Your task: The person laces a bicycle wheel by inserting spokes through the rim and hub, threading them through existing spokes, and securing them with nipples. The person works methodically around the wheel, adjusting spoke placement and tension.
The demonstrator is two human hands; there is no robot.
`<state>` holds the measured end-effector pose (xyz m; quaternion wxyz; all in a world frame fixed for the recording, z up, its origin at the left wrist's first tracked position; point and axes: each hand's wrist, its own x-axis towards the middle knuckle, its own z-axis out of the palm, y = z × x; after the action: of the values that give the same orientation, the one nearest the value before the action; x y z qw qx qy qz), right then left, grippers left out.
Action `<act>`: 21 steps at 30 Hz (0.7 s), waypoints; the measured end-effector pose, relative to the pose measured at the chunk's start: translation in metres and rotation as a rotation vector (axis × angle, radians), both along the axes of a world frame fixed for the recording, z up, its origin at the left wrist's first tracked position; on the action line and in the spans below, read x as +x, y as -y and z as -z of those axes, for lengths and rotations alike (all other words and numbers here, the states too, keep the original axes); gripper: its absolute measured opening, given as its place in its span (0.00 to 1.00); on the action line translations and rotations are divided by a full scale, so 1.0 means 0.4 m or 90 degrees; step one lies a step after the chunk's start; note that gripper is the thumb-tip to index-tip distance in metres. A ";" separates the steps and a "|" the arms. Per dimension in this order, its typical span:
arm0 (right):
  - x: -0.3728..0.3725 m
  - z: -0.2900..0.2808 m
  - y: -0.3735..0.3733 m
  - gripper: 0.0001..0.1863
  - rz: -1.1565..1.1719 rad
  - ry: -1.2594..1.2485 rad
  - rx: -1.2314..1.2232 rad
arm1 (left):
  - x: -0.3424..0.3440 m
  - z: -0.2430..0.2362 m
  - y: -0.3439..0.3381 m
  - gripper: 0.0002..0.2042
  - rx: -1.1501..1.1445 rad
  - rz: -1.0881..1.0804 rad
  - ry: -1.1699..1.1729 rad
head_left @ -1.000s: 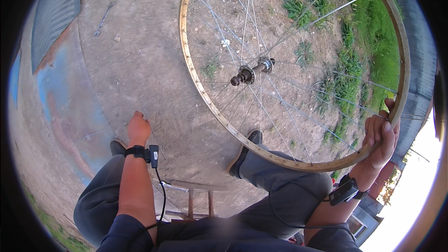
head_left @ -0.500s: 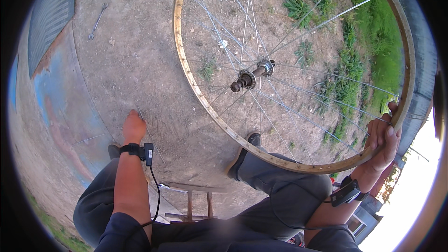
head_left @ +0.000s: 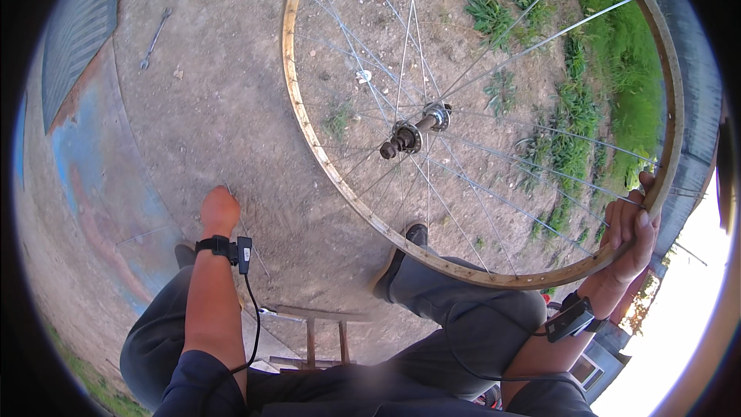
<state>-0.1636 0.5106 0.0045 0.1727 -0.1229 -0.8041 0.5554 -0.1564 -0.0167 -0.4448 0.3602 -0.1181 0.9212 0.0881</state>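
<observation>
A bare bicycle wheel [head_left: 309, 139] with a worn yellowish rim, thin spokes and a hub with axle [head_left: 409, 135] is held tilted above the dirt in front of me. My right hand [head_left: 633, 235] grips the rim at its lower right, fingers wrapped over it. My left hand [head_left: 219, 210] reaches down toward the ground at the left, well apart from the wheel. Its fingers are curled and hidden from view. A thin wire-like rod [head_left: 255, 251] runs right beside it. Both wrists wear black bands with small devices and cables.
I sit on a wooden stool frame [head_left: 309, 328], my shoes [head_left: 405, 251] on bare dirt. A wrench [head_left: 154, 38] lies far left, near a corrugated metal sheet [head_left: 73, 38]. A painted blue and red panel [head_left: 85, 185] lies at left, grass [head_left: 617, 77] at right.
The wheel has shifted slightly left and lower in view, with the hub dropping a little. My right hand stays on the rim. My left hand has barely moved.
</observation>
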 end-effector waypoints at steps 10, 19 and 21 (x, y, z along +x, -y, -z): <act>0.015 0.007 0.006 0.33 -0.012 0.018 -0.023 | -0.098 -0.116 -0.032 0.11 0.164 -0.081 -0.133; 0.080 -0.033 0.115 0.28 -0.004 0.049 -0.021 | -0.248 -0.600 -0.097 0.11 0.699 -0.421 -0.202; 0.106 -0.042 0.141 0.26 -0.001 0.051 -0.045 | -0.237 -0.716 -0.106 0.11 0.752 -0.427 -0.226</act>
<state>-0.1213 0.4542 0.0212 0.1355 -0.1504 -0.7905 0.5780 -0.2513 0.0259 -0.1584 0.1617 -0.1641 0.6777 0.6983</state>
